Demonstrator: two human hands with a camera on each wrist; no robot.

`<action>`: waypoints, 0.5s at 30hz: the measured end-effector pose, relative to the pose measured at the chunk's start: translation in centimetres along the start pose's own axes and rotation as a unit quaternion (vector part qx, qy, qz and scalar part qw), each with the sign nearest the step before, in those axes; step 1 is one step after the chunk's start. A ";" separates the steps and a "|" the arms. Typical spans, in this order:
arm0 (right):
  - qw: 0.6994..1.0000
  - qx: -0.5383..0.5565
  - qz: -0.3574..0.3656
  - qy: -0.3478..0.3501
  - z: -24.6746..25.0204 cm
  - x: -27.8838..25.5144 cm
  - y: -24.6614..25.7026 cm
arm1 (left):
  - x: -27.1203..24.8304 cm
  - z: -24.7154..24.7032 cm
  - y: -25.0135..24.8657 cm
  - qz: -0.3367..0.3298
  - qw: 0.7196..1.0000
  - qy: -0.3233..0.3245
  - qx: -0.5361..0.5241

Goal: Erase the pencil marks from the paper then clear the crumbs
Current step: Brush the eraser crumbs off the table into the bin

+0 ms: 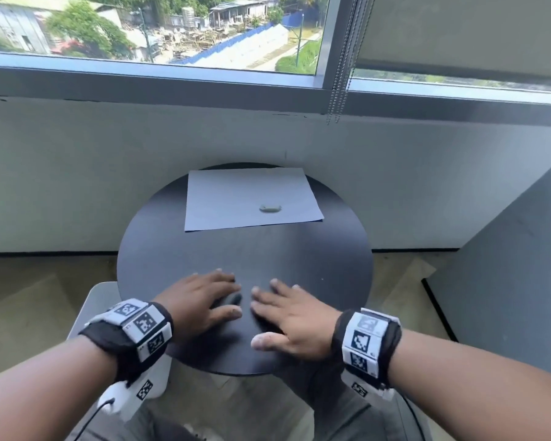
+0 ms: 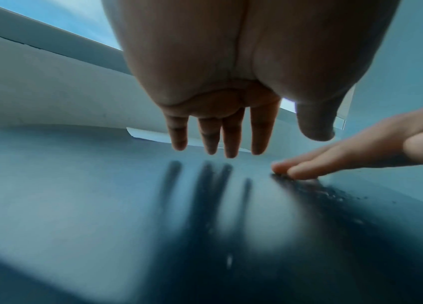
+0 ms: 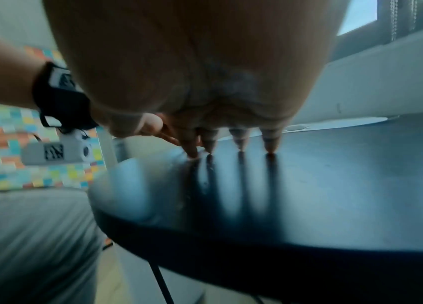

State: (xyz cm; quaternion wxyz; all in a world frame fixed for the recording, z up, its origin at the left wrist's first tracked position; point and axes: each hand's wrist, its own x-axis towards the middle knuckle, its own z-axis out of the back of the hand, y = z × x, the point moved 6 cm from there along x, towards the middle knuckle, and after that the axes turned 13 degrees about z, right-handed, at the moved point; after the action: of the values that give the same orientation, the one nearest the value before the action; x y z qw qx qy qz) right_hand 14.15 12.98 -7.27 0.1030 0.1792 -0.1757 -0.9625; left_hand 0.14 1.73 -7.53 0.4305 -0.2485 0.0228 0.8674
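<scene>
Neither grip is grasping anything: both hands lie palm down with straight, slightly spread fingers over the near part of the round black desk (image 1: 178, 249). On the near left, the left hand (image 1: 198, 302) hovers just above the surface in its wrist view, its fingertips (image 2: 231, 152) clear of their shadows. On the near right, the right hand (image 1: 291, 316) has its fingertips (image 3: 270, 149) set down on the dark top. The two hands point inward toward each other, close but not touching.

Between them, a small patch of dark crumbs (image 2: 317, 189) lies on the desk right at the right hand's fingertips; it shows as fine specks in the left wrist view and cannot be made out clearly from the head camera.

A white sheet of paper (image 1: 236, 198) lies flat on the far half of the desk, well apart from the hands, its far edge reaching the desk's rim. No pencil marks can be made out on it at this distance. A small pale eraser (image 1: 270, 208) rests on the paper toward its near right part.

Both wrists carry black straps with white patterned marker blocks (image 1: 140, 323). Beyond the desk stands a pale wall under a window (image 1: 153, 27) with a bead chain (image 1: 337, 97) hanging at the right.
</scene>
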 end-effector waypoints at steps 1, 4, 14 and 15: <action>0.999 0.023 0.038 -0.016 0.4 -0.2 0.7 | 0.6 0.4 -0.2 0.004 1.000 -0.013 -0.006; 0.986 0.071 -0.062 -0.137 4.0 -1.3 -4.9 | 2.8 1.0 -0.2 0.048 0.998 -0.032 0.011; 0.995 -0.004 -0.091 -0.045 -2.6 -1.5 -2.4 | 0.7 1.9 -3.6 -0.048 0.996 -0.009 -0.070; 0.998 0.016 -0.050 -0.041 -2.7 -1.8 -0.8 | 0.2 2.0 -2.5 -0.041 0.994 -0.029 -0.094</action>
State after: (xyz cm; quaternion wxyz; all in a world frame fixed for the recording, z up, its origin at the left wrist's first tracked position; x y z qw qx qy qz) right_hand 16.69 13.35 -9.42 0.0449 0.1500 -0.1861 -0.9700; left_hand 1.12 3.92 -5.48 0.4413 -0.2632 -0.0812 0.8540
